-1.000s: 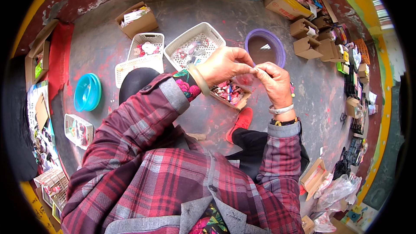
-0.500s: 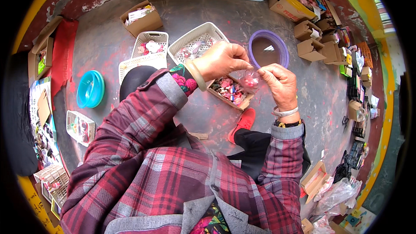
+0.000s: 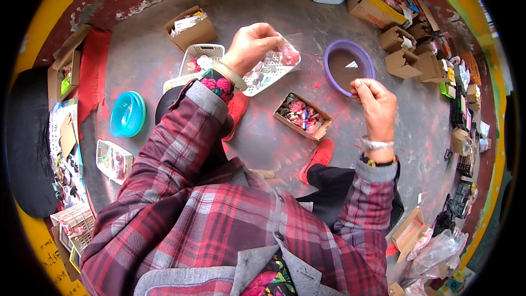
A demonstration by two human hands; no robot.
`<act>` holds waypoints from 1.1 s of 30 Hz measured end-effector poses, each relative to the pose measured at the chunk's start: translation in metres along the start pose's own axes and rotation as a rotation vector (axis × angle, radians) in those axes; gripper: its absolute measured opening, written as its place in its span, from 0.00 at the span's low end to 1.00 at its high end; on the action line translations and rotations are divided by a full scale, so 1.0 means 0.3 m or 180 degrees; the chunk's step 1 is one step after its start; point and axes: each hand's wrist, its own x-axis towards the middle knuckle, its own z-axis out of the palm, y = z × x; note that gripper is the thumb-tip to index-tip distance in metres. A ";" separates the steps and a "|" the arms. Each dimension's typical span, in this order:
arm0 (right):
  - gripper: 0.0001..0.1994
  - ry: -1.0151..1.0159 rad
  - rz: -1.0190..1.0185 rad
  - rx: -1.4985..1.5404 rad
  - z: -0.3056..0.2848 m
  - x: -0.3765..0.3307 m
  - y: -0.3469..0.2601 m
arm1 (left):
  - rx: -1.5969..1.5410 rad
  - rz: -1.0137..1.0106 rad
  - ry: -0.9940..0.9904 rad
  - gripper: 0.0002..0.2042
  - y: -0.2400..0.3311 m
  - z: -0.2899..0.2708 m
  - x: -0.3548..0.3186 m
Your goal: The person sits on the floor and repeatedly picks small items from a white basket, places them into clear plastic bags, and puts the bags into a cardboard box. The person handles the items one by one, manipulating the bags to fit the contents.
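drawn apart since a second ago, baring the filled carton (image 3: 296, 127), pinching a clear bag (image 3: 287, 55) in the left hand (image 3: 250, 47), partly hiding the white basket (image 3: 267, 80), curling the right hand (image 3: 378, 105) closed near the purple basin (image 3: 330, 74), cannot tell if on anything.

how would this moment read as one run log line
left hand: pinching clear bag, white basket behind it in view | right hand: closed, near purple tub | carton: near right shoe

Clr/pnk bag (image 3: 288, 55), purp basin (image 3: 329, 71), red/gry plaid jkt (image 3: 230, 214).
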 end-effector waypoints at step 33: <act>0.08 -0.1089 -0.0613 -0.1046 0.097 -0.030 0.117 | -0.1702 -0.0475 0.1044 0.05 -0.150 0.032 0.191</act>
